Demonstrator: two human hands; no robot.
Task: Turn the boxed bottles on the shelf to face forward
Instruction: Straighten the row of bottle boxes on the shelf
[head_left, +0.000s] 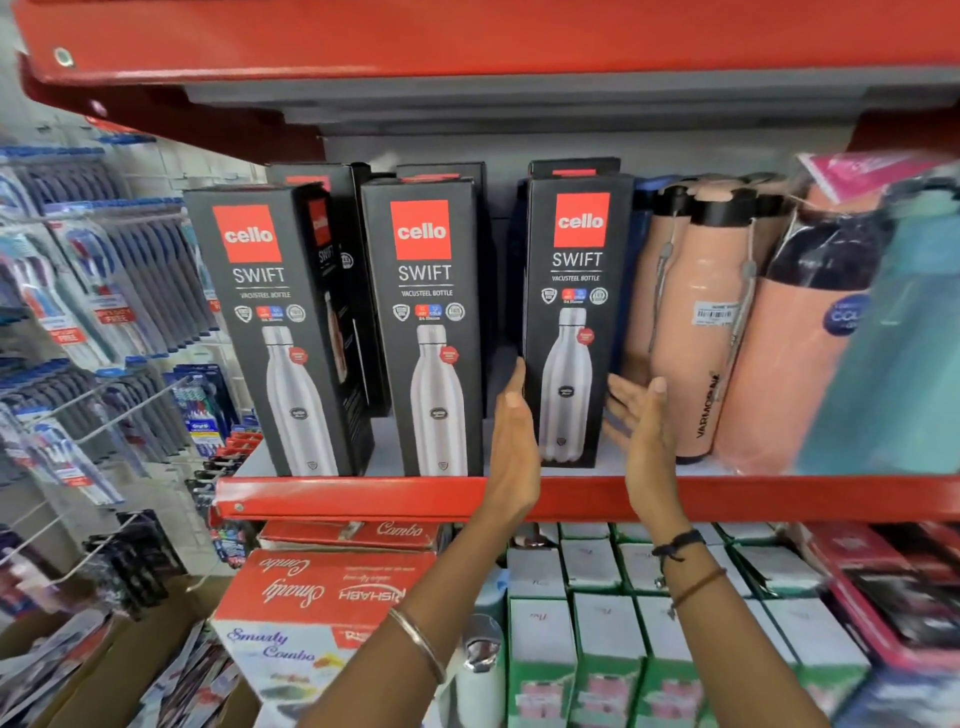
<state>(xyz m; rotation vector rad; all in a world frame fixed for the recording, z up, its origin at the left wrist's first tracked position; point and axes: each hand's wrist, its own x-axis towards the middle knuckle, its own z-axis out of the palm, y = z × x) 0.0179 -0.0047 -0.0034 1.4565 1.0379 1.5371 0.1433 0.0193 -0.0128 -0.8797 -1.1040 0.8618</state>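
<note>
Right-hand tall black cardboard bottle box with red logo square (571, 322) upright on red metal shelf (363, 496), near front edge, printed front facing out, maybe a hair turned; flanked low down by both hands. Left hand (511, 441) flat against box's left side, fingers straight and together, thumb tip touching the edge; not curled round anything. Right hand (641, 431) just beside box's right side, fingers (621, 395) spread and open, reaching behind the lower right corner; contact there unclear. No real grip on either side; more a squaring-up press between palms.

Middle black box (426, 327) and left black box (270, 332) same design, upright at shelf front, fronts out; left one angled slightly so its side panel shows. More black boxes (332, 176) behind front row, only tops and slivers visible; facing not tellable.

Judged progress: front row essentially done; third box in final alignment; left over, perhaps a small straighten of left box and whatever sits in back row.

Peach plastic bottles with black caps (696, 322) close right of held box; teal bottle (904, 338) further right, blurred. Toothbrush packs on wire hooks (104, 270) at far left; red and white cartons (322, 587) and green-white small boxes (608, 623) below shelf.
</note>
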